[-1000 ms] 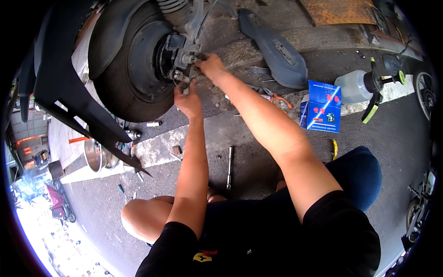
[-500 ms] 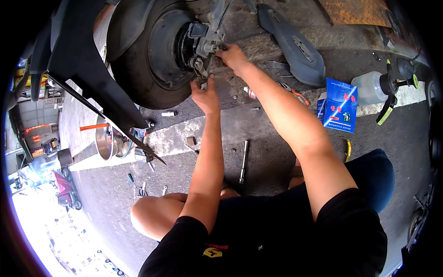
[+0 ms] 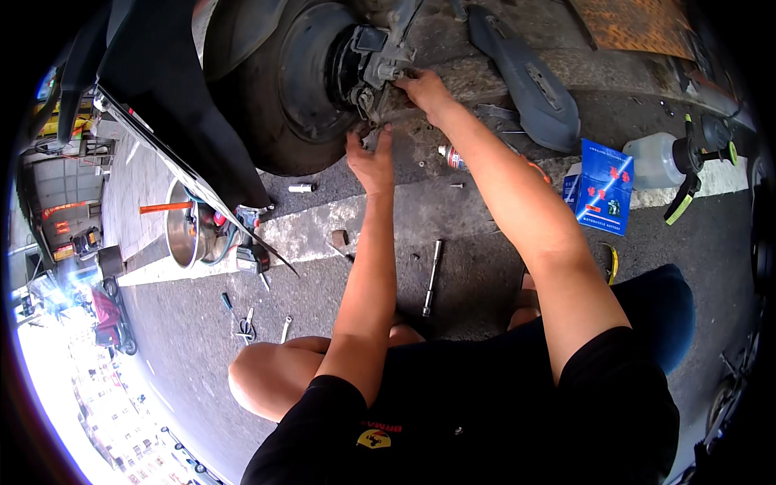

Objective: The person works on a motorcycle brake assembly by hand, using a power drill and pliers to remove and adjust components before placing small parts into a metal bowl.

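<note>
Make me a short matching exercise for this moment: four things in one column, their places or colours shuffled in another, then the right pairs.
Column one
1. right hand
2. box
3. spray bottle
4. bowl

Column two
A. whitish body with a black top
B. round, shiny and silver, toward the left of the picture
C. up at the metal parts beside the wheel
D. mostly blue, toward the right of the picture

Right pairs: 1-C, 2-D, 3-A, 4-B
</note>
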